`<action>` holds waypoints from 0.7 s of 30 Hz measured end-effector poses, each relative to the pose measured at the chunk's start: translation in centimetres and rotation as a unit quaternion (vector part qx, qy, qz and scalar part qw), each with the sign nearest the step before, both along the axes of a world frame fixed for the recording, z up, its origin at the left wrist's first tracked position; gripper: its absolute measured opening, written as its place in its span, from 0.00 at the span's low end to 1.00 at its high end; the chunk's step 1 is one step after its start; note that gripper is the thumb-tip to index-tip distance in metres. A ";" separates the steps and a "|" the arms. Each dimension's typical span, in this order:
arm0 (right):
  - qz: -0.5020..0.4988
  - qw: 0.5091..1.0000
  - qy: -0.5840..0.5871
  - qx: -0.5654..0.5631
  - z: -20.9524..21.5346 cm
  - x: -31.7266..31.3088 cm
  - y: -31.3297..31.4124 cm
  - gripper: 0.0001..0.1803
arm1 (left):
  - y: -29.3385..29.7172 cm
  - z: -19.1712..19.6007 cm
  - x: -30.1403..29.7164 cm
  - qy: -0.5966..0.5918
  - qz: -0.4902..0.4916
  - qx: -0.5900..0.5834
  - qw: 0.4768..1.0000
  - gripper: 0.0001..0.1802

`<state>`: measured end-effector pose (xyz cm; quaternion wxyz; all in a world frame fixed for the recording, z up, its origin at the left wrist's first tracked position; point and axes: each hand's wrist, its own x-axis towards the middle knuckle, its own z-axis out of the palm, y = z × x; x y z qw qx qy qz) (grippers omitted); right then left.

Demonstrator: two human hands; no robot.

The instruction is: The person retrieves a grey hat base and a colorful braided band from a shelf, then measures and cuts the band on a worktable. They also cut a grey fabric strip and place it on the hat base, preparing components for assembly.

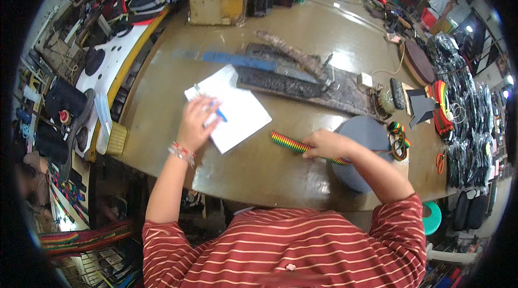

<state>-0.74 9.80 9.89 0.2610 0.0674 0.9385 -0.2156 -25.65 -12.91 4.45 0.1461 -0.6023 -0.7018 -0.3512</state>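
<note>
My left hand (197, 122), with a beaded bracelet at the wrist, rests on a white sheet or pad of paper (240, 123). Its fingers close round a slim blue pen-like thing (221, 115), whose far end shows past the fingertips. To the right, my right hand (328, 144) grips a strap (287, 141) striped in red, yellow, green and black. One end of the strap sticks out to the left over the tabletop. The rest passes under my hand onto a dark grey round pad (361, 126), and a looped striped strap (400, 139) lies at the pad's right.
Beyond the paper lie a blue ruler-like strip (237, 60) and a long dark worn board (291, 84). Orange-handled scissors (440, 163) lie near the table's right edge. Plastic-wrapped black goods (467, 126) are stacked at right. Other people sit far back.
</note>
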 end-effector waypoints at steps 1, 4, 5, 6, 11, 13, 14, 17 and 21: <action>-0.035 0.996 0.055 -0.063 0.5 0.6 0.4 0.19 | 1.3 0.9 1.9 -0.049 -0.069 0.059 0.995 0.19; -0.144 0.963 0.066 -0.219 3.2 1.4 1.7 0.14 | 7.0 3.2 8.8 0.044 -0.225 0.103 0.968 0.20; -0.167 0.934 0.071 -0.308 4.2 1.4 2.3 0.13 | 8.9 4.1 10.3 0.071 -0.227 0.114 0.965 0.17; -0.178 0.924 0.123 -0.317 5.2 1.2 2.9 0.12 | 10.5 5.0 10.5 0.104 -0.223 0.129 0.961 0.15; -0.345 0.866 0.121 -0.339 8.9 0.1 8.0 0.11 | 17.9 8.5 8.9 0.148 -0.176 0.186 0.955 0.09; -0.321 0.865 0.127 -0.364 9.4 -0.1 9.6 0.11 | 19.9 9.1 9.0 0.190 -0.195 0.179 0.946 0.08; -0.302 0.867 0.141 -0.370 9.5 -0.2 10.3 0.11 | 20.7 9.3 8.8 0.213 -0.206 0.162 0.941 0.07; -0.293 0.902 0.187 -0.257 9.7 0.0 11.9 0.11 | 22.8 10.3 4.9 0.253 -0.056 0.118 0.959 0.05; -0.338 0.910 0.187 -0.148 9.4 0.7 12.7 0.10 | 24.6 8.2 -0.2 0.252 0.093 0.002 0.963 0.06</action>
